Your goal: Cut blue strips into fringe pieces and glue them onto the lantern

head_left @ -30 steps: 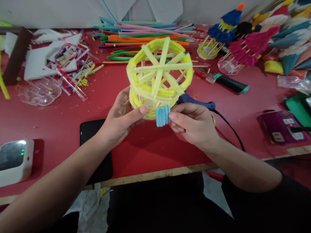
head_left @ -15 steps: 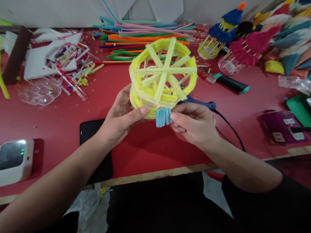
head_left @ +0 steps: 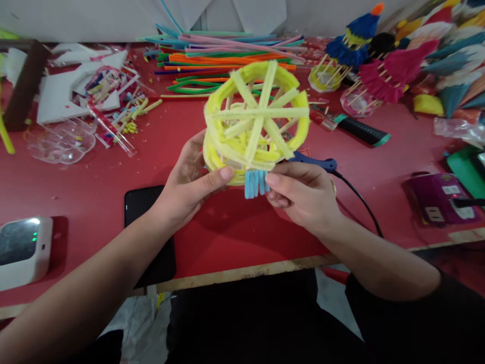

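A yellow pipe-cleaner wheel (head_left: 255, 119) with crossing spokes and thin wooden sticks is held above the red table (head_left: 227, 227). My left hand (head_left: 189, 182) grips its lower left rim, thumb pressed on the front. My right hand (head_left: 303, 194) pinches a small light-blue pipe-cleaner piece (head_left: 254, 183) against the wheel's bottom edge. A blue glue gun (head_left: 314, 162) with a black cord lies just behind my right hand.
A black phone (head_left: 146, 222) lies under my left forearm and a white device (head_left: 22, 250) sits at the left. Coloured pipe cleaners (head_left: 227, 55) are piled at the back, clear trays with scraps (head_left: 64, 144) at left, finished coloured crafts (head_left: 379, 65) and a purple power strip (head_left: 439, 197) at right.
The wheel has shifted slightly right and tilted a little; the blue piece sits a bit lower against its rim. Both hands keep their grips.
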{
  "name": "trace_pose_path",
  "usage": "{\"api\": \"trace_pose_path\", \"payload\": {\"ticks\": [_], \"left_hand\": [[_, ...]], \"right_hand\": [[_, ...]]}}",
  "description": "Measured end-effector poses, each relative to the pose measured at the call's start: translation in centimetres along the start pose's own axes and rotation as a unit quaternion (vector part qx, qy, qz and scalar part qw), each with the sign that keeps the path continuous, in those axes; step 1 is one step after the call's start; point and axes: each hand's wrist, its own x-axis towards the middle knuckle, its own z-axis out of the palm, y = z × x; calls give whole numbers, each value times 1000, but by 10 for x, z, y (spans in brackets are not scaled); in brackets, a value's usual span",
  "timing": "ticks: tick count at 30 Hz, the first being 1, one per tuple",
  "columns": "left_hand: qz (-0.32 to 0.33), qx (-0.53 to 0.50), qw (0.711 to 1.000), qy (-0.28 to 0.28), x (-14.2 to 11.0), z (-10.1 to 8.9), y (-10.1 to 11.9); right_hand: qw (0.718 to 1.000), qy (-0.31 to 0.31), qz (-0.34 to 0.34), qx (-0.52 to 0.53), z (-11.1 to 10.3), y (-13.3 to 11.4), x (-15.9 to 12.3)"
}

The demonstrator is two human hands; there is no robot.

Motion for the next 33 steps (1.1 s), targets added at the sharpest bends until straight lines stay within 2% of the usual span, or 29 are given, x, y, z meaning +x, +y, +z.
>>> {"api": "trace_pose_path", "payload": {"ticks": [5,8,15,28,33], "left_hand": [[9,-1,1000,17,1,3,-1],[12,-4,1000,21,1,4,-2],[8,-3,1000,4,2,2,-2],[9,-17,1000,-5,1,1,-3],[9,-21,1000,-2,1,1,-3]], "right_hand": [[994,29,-77,-75,3,-3,-6],[987,46,-99,-117,8,-9,-8],[993,15,-66,-93,9,-8,-5],[996,-21,-71,-51,4,-5,-6],[996,3,-70,-49,-2,0,-5]]}}
